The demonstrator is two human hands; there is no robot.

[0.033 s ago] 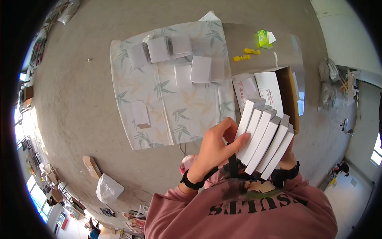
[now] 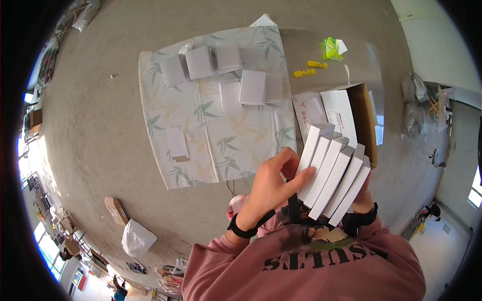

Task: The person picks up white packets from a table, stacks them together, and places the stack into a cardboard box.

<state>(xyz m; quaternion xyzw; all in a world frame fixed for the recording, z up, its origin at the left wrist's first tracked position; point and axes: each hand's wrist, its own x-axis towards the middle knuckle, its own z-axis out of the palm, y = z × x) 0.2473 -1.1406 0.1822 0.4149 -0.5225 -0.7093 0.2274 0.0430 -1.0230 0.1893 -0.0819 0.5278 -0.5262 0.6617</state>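
Observation:
Between my hands, in front of my chest, is a row of several slim white boxes [image 2: 329, 175], tilted and slightly fanned, narrow sides up. My left hand [image 2: 276, 180] grips the left end of the row, its thumb pressed on the nearest box. At the right end my right hand [image 2: 362, 198] holds the outermost box; its fingers are mostly hidden behind the boxes. Just beyond the row stands an open cardboard carton [image 2: 362, 113] with a white flap. To the left, on a leaf-patterned cloth [image 2: 246, 138], lie several white stacks [image 2: 253, 87] and a single white box [image 2: 176, 142].
Two yellow tubes [image 2: 304, 73] and a green packet [image 2: 331, 48] lie on the table behind the carton. A white bag [image 2: 137, 237] and a piece of brown cardboard [image 2: 115, 210] are on the floor at the lower left. Wrapped bundles [image 2: 413, 120] stand at the right.

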